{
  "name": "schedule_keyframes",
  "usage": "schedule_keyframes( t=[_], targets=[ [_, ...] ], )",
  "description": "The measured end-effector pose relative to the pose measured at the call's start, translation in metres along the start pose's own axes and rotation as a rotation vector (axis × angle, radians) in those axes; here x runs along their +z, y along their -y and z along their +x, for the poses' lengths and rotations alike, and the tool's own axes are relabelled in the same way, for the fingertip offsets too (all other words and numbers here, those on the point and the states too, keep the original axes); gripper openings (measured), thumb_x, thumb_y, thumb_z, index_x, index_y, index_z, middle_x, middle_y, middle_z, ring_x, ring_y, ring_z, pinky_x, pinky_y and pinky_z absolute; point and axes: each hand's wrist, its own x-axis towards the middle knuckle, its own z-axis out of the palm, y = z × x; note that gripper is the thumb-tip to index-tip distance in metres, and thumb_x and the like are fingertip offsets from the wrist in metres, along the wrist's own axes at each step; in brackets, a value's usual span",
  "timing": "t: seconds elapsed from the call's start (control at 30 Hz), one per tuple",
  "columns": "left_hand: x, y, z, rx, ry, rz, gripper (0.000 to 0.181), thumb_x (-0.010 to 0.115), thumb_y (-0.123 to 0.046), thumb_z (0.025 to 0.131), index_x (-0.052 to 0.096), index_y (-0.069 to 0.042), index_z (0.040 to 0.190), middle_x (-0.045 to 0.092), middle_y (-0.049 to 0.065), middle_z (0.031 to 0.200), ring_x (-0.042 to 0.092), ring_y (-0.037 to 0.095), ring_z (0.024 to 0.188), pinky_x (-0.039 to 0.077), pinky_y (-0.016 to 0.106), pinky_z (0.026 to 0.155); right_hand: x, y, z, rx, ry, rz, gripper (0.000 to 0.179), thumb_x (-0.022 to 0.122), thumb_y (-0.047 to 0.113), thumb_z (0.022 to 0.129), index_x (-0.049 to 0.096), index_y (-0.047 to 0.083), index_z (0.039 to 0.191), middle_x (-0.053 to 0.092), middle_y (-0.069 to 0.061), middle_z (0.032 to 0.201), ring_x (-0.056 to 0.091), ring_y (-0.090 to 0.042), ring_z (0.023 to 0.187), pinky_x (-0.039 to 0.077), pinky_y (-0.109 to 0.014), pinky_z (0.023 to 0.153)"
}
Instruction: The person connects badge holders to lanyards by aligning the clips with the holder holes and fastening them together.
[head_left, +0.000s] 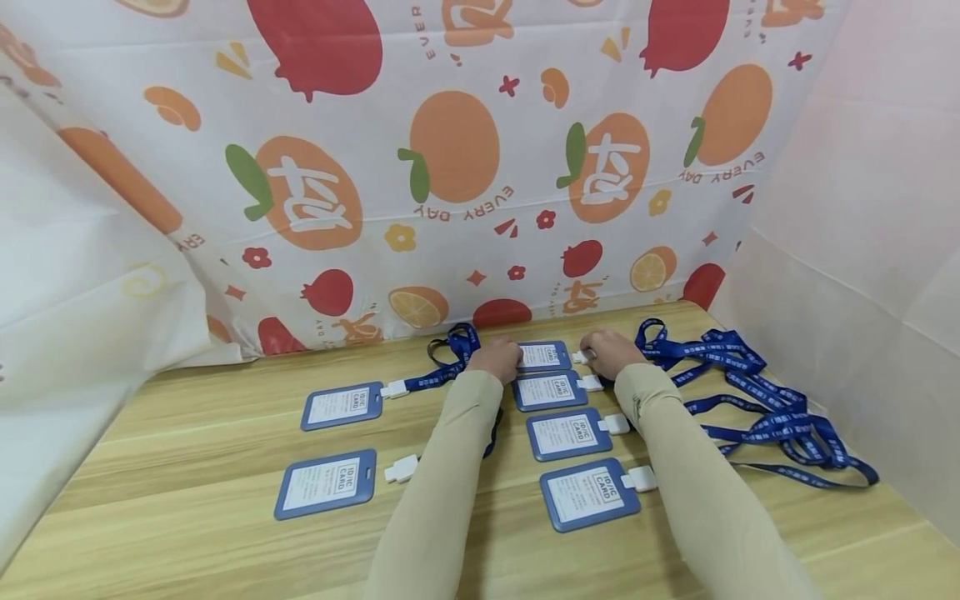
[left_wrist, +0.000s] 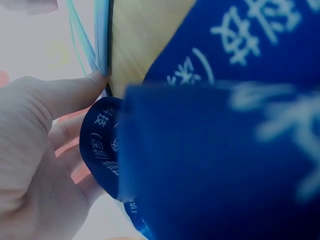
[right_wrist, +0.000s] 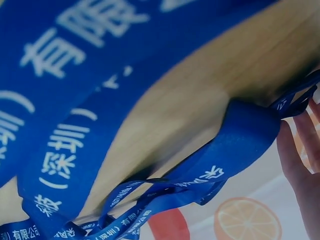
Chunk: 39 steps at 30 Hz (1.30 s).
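In the head view, several blue ID card holders with white inserts lie on the wooden table. My left hand (head_left: 497,358) holds the left edge of the farthest card holder (head_left: 545,356); in the left wrist view its thumb (left_wrist: 75,95) lies against the holder's edge (left_wrist: 102,40). Past that holder's slotted end, my right hand (head_left: 611,350) pinches a white lanyard clip (head_left: 582,357). The right wrist view shows only part of this hand's fingers (right_wrist: 295,155), beside a blue lanyard (right_wrist: 250,130). Its fingertips are cut off there.
Three more holders (head_left: 551,390) line up nearer me, with white clips (head_left: 615,424) at their right ends. Blue lanyards (head_left: 780,425) lie tangled at right. Two holders (head_left: 342,405) lie at left, a lanyard (head_left: 453,350) behind them. Fruit-print cloth (head_left: 465,250) hangs behind.
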Motion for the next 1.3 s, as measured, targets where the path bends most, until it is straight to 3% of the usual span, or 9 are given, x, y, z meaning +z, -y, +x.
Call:
schedule_keyframes(
  t=[0.2, 0.37, 0.53, 0.83, 1.3],
  targets=[
    [-0.003, -0.001, -0.001, -0.05, 0.028, -0.059, 0.025, 0.066, -0.008, 0.099, 0.075, -0.012, 0.122, 0.068, 0.006, 0.117, 0.059, 0.018, 0.097, 0.053, 0.037, 0.092, -0.002, 0.004, 0.002, -0.028, -0.006, -0.039, 0.021, 0.069, -0.003, 0.09, 0.074, -0.003, 0.11, 0.072, -0.016, 0.108, 0.068, -0.032, 0.101, 0.053, -0.045, 0.09],
    [-0.008, -0.002, 0.0, -0.076, 0.041, -0.043, 0.024, 0.064, -0.011, 0.101, 0.076, -0.015, 0.122, 0.071, 0.004, 0.119, 0.061, 0.018, 0.095, 0.055, 0.039, 0.09, -0.003, 0.005, 0.003, -0.009, 0.003, -0.059, 0.023, 0.07, -0.002, 0.091, 0.074, -0.003, 0.113, 0.072, -0.016, 0.11, 0.068, -0.032, 0.103, 0.054, -0.044, 0.091],
    [-0.008, -0.003, 0.002, -0.073, 0.026, -0.039, 0.023, 0.061, -0.012, 0.103, 0.077, -0.016, 0.119, 0.072, 0.004, 0.116, 0.062, 0.018, 0.092, 0.056, 0.039, 0.087, -0.003, 0.004, 0.003, 0.035, 0.008, -0.087, 0.025, 0.071, -0.001, 0.091, 0.074, -0.002, 0.115, 0.072, -0.016, 0.112, 0.068, -0.031, 0.104, 0.054, -0.044, 0.091],
    [-0.006, -0.002, 0.0, -0.061, -0.014, -0.051, 0.022, 0.063, -0.01, 0.101, 0.078, -0.015, 0.117, 0.072, 0.004, 0.116, 0.062, 0.019, 0.091, 0.056, 0.039, 0.086, -0.003, 0.009, 0.005, 0.02, -0.013, -0.112, 0.023, 0.073, -0.004, 0.089, 0.075, -0.002, 0.112, 0.072, -0.017, 0.11, 0.068, -0.032, 0.103, 0.055, -0.043, 0.09],
    [0.004, 0.0, 0.002, -0.036, -0.053, -0.052, 0.019, 0.067, -0.01, 0.099, 0.079, -0.015, 0.113, 0.073, 0.003, 0.113, 0.063, 0.018, 0.088, 0.057, 0.04, 0.084, 0.0, 0.013, 0.007, 0.06, 0.014, -0.142, 0.025, 0.072, -0.001, 0.091, 0.074, 0.0, 0.116, 0.071, -0.018, 0.113, 0.067, -0.033, 0.106, 0.055, -0.044, 0.09]
  ],
)
